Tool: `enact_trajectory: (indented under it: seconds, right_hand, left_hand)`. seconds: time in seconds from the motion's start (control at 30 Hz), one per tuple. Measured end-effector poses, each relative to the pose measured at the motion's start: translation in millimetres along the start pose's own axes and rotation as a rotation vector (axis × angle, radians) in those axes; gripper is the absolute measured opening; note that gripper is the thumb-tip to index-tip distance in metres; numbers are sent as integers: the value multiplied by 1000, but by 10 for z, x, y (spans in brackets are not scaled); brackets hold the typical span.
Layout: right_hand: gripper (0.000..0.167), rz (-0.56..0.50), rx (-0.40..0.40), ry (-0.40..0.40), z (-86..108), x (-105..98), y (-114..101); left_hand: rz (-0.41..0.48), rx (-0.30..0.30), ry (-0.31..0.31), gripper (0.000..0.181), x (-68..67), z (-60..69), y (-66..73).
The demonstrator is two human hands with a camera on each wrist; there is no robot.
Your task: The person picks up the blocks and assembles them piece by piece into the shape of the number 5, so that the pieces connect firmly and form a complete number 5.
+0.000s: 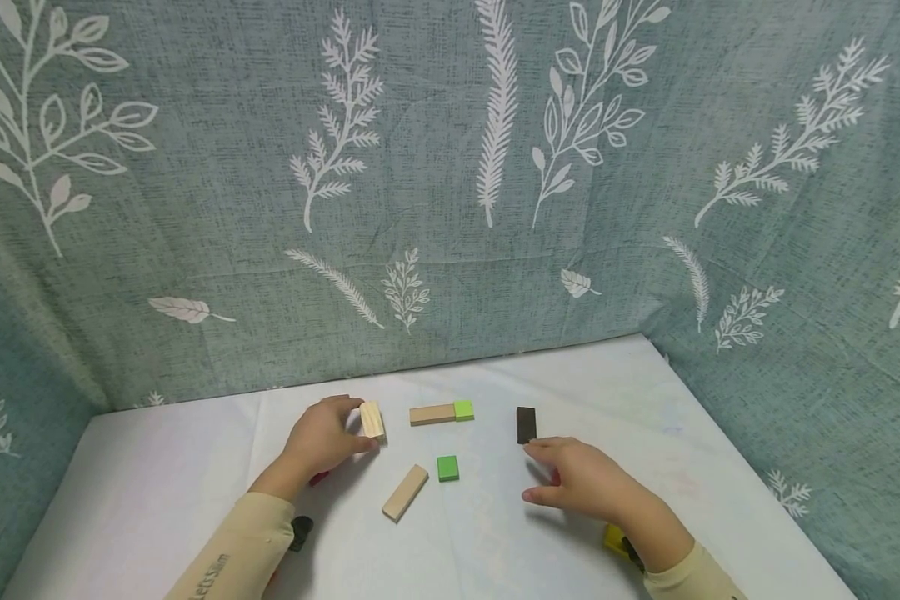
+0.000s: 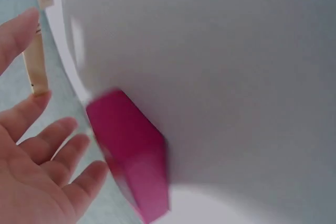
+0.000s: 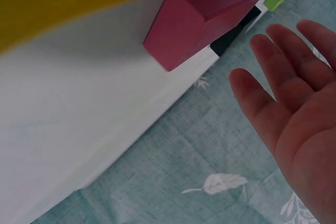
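My left hand (image 1: 322, 443) pinches a pale wooden block (image 1: 372, 420) between thumb and index finger; in the left wrist view that block (image 2: 35, 66) stands between the two fingertips. Below this hand lies a pink block (image 2: 134, 145), mostly hidden by the hand in the head view. My right hand (image 1: 581, 479) has its fingers extended, the tips close to the near end of a dark brown block (image 1: 526, 425). Whether they touch it I cannot tell. The right wrist view shows a red block (image 3: 202, 19) lying near the right fingers.
A tan plank (image 1: 432, 415) meets a light green block (image 1: 463, 410) end to end. Nearer lie a green square block (image 1: 447, 468) and a slanted wooden plank (image 1: 405, 493). Dark (image 1: 301, 533) and yellow (image 1: 615, 540) pieces show beside the forearms. A patterned curtain (image 1: 450, 292) borders the white table.
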State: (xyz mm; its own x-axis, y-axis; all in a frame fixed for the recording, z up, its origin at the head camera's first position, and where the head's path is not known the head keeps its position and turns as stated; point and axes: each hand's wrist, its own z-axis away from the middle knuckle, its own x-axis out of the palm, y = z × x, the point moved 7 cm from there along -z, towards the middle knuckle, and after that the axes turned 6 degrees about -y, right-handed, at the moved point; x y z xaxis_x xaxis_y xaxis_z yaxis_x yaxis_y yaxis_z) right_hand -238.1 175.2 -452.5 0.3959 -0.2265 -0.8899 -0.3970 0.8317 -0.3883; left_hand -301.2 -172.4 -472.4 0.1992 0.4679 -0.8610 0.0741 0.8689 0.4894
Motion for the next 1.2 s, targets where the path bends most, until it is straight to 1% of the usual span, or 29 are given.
enact_trajectory:
  seconds: [0.2, 0.33, 0.53, 0.67, 0.83, 0.97, 1.07, 1.2]
  right_hand:
    - [71, -3, -10, -28, -41, 29, -32]
    - [71, 9, -25, -26, -61, 31, -73]
    - [74, 65, -116, -7, -111, 4, -194]
    - [78, 103, -151, -17, -188, 15, -258]
    - [84, 125, -126, -74, -362, 100, -347]
    - [88, 187, -96, -128, -530, 196, -442]
    - [89, 239, -82, -153, -635, 245, -499]
    - [91, 258, -66, -169, -721, 264, -537]
  left_hand:
    - [45, 13, -16, 75, 83, -38, 167]
    - [44, 25, -29, 73, 166, -89, 220]
    - [18, 26, -41, 74, 229, -126, 258]
    - [-8, 30, -36, 73, 241, -138, 299]
    - [-54, 23, -30, 71, 246, -123, 329]
    - [-75, 16, -27, 71, 253, -114, 332]
    - [-84, 15, -25, 70, 264, -112, 331]
    - [-93, 19, -23, 70, 272, -117, 346]
